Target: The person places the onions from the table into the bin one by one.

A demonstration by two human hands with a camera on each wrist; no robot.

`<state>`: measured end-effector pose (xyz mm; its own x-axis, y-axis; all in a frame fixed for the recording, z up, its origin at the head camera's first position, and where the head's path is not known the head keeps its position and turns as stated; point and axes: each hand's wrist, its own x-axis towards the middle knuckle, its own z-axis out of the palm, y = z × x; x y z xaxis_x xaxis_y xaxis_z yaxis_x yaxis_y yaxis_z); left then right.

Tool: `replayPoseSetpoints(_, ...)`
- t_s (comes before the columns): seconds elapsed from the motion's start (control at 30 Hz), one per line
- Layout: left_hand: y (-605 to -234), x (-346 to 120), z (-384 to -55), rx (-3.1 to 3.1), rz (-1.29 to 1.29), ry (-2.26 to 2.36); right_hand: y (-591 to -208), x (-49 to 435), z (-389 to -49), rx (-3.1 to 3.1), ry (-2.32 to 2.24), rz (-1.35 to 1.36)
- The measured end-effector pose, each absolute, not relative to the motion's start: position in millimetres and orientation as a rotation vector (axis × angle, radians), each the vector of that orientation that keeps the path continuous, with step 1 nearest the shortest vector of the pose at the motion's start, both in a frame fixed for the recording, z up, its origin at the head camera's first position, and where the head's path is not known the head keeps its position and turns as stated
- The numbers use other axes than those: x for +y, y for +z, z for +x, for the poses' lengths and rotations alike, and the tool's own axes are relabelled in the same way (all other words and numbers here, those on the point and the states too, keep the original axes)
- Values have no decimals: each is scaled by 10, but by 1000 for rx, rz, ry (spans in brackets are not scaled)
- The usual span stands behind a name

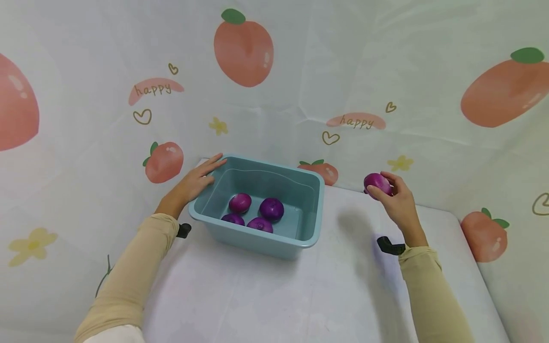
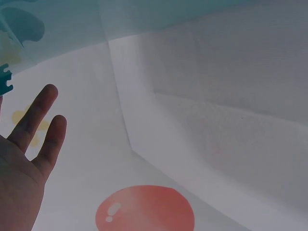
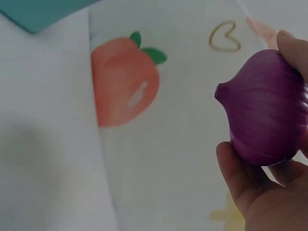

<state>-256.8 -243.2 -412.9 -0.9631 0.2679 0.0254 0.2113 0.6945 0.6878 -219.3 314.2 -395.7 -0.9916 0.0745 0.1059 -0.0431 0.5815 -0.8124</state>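
A light blue-green plastic tub (image 1: 253, 238) stands on the table with several red onions inside, among them a dark purple onion (image 1: 271, 209) and a pinker one (image 1: 240, 203). At the tub's left end my left hand (image 1: 195, 183) rests on the rim, its fingers extended. The left wrist view shows part of that hand (image 2: 21, 178) with two spread fingers below the tub's underside. Off to the tub's right, my right hand (image 1: 400, 200) holds a red onion (image 1: 376, 184) above the table, thumb and fingers around it. In the right wrist view this onion (image 3: 267, 108) points its stem end left.
A white cloth covers the table (image 1: 257, 295). Behind and beside it hangs a white curtain (image 1: 291, 62) printed with peaches, hearts and flowers. The table's right edge (image 1: 482, 276) runs along the curtain.
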Motion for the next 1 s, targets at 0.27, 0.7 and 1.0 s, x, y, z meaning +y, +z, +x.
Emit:
replayPoseSetpoints(0.27, -4118, -2432, -2550, 2809, 382, 1135, -3566, 2806, -2300, -2649, 1409, 194)
replayPoseSetpoints(0.7, -4132, -2452, -2586, 2816, 371, 1125, -3211, 2103, -2496, -2604, 1436, 536)
replayPoseSetpoints(1.0, -4121, -2434, -2587, 2810, 385, 1130, -3173, 1524, -2628, -2609, 1438, 737)
